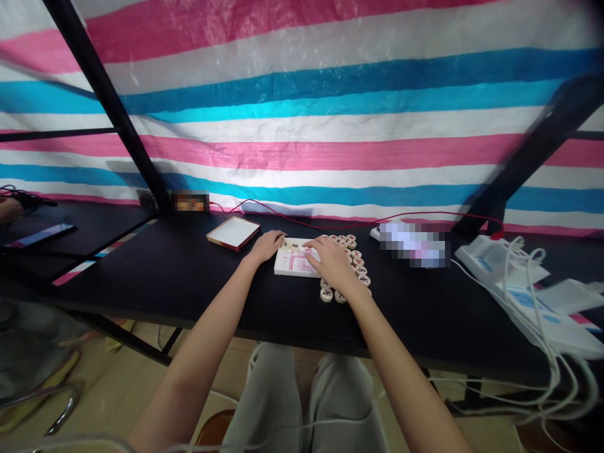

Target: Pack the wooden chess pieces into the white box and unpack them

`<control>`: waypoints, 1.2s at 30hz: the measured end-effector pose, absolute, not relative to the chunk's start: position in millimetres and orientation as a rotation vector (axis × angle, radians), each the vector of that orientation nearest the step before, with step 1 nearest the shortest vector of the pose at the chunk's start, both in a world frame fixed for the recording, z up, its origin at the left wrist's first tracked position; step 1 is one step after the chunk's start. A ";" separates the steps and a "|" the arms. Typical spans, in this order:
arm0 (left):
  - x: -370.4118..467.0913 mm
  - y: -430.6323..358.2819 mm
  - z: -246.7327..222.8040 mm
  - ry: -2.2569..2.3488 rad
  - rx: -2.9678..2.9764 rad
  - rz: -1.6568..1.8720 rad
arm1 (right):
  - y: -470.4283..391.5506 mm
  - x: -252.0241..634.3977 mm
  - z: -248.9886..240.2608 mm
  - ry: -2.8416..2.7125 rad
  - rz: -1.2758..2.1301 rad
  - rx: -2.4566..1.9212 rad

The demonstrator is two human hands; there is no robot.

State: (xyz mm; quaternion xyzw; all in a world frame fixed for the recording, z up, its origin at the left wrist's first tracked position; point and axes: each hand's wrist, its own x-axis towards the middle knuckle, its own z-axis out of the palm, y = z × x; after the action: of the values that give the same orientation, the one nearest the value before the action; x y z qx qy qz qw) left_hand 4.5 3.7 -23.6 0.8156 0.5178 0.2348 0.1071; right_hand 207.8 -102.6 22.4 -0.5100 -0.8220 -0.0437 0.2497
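A shallow white box [296, 265] with pink printing inside lies on the black table. A few round pieces with characters [295, 245] sit along its far edge. At the box's far left corner rests my left hand [268, 247], fingers stretched toward those pieces. My right hand [333, 261] reaches over the box's right side, its fingers spread above the far right part; whatever lies under the palm is hidden. Several more round pieces [362, 270] are laid out close together to the right of the box, partly covered by my right hand and wrist.
An open lid with a white inside [234, 232] lies left on the table [165, 270]. A blurred device [415, 242] and power strips with white cables [523, 296] are at the right. A red cable runs along the back. A person's hand [9, 209] shows at far left.
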 end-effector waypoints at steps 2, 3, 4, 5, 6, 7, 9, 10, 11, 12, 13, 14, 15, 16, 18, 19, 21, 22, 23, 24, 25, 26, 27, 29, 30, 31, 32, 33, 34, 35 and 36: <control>4.8 3.3 -23.5 1.526 2.400 0.691 | -84.4 192.6 19.6 -2.347 -0.154 -1.429; 4.9 3.3 -23.5 1.526 2.402 0.696 | -77.4 186.5 17.4 -2.393 -0.170 -1.459; 4.9 3.4 -23.7 1.524 2.405 0.702 | -72.0 181.6 15.0 -2.428 -0.189 -1.493; 4.9 3.5 -23.9 1.520 2.411 0.709 | -68.1 178.0 12.7 -2.449 -0.210 -1.526; 4.8 3.7 -24.2 1.517 2.414 0.713 | -65.6 175.5 10.8 -2.460 -0.236 -1.550; 4.7 3.9 -24.5 1.517 2.414 0.715 | -64.2 174.1 9.3 -2.463 -0.267 -1.563; 4.5 4.3 -25.1 1.520 2.410 0.719 | -63.8 173.6 7.5 -2.458 -0.321 -1.565; 4.5 4.4 -25.4 1.521 2.408 0.722 | -64.2 174.1 6.9 -2.455 -0.340 -1.559; 4.5 4.6 -25.5 1.523 2.407 0.723 | -64.5 174.6 6.3 -2.450 -0.352 -1.557; 4.5 4.6 -25.6 1.523 2.408 0.723 | -64.7 175.2 5.7 -2.446 -0.358 -1.557; 4.5 4.7 -25.4 1.523 2.411 0.723 | -64.7 175.5 5.1 -2.440 -0.359 -1.558; 4.5 4.7 -25.2 1.523 2.414 0.720 | -64.4 175.7 4.3 -2.438 -0.356 -1.553; 4.6 4.6 -24.8 1.526 2.414 0.715 | -63.9 175.7 3.6 -2.438 -0.351 -1.544; 4.7 4.5 -24.4 1.529 2.414 0.709 | -63.2 175.6 2.9 -2.440 -0.342 -1.532; 4.8 4.4 -23.5 1.530 2.415 0.700 | -62.0 175.3 2.3 -2.435 -0.317 -1.506; 4.8 4.3 -23.3 1.530 2.414 0.696 | -61.8 175.4 2.6 -2.428 -0.303 -1.494; 4.9 4.1 -23.0 1.529 2.414 0.695 | -62.6 176.4 4.9 -2.397 -0.278 -1.480; 4.9 4.0 -23.0 1.529 2.415 0.695 | -63.9 177.5 7.1 -2.376 -0.267 -1.472; 4.8 3.8 -23.0 1.529 2.414 0.696 | -66.2 179.1 9.8 -2.350 -0.256 -1.461; 4.8 3.6 -23.1 1.530 2.414 0.696 | -69.3 181.3 12.9 -2.318 -0.247 -1.448; 4.8 3.5 -23.0 1.528 2.416 0.696 | -73.4 184.1 16.2 -2.282 -0.238 -1.432; 4.8 3.4 -23.0 1.527 2.416 0.695 | -78.4 187.5 19.4 -2.241 -0.231 -1.415; 4.9 3.3 -22.8 1.527 2.415 0.694 | -84.0 191.6 22.1 -2.199 -0.226 -1.396; 5.0 3.2 -22.1 1.528 2.407 0.686 | -96.3 201.2 25.5 -2.109 -0.223 -1.368; 5.2 3.2 -21.7 1.529 2.401 0.679 | -102.0 206.5 25.9 -2.068 -0.218 -1.360; 5.3 3.1 -21.3 1.529 2.396 0.674 | -106.9 211.7 25.5 -2.032 -0.203 -1.357; 5.4 2.9 -20.8 1.530 2.390 0.669 | -110.6 216.6 24.5 -2.001 -0.174 -1.359; 5.4 2.7 -20.5 1.532 2.386 0.665 | -112.9 220.8 23.0 -1.976 -0.129 -1.364; 5.5 2.4 -20.2 1.535 2.384 0.663 | -113.7 224.0 21.3 -1.957 -0.071 -1.367; 5.5 2.1 -20.0 1.539 2.384 0.662 | -112.9 225.9 19.4 -1.950 -0.006 -1.360; 5.4 1.9 -19.9 1.540 2.385 0.660 | -110.7 226.6 17.6 -1.951 0.058 -1.347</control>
State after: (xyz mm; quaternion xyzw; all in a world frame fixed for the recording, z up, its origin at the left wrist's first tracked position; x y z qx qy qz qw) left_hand 5.4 1.9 -19.9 0.8130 0.5250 0.2251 0.1129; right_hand 226.6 -110.7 17.6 -0.5264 -0.7625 0.0228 0.3753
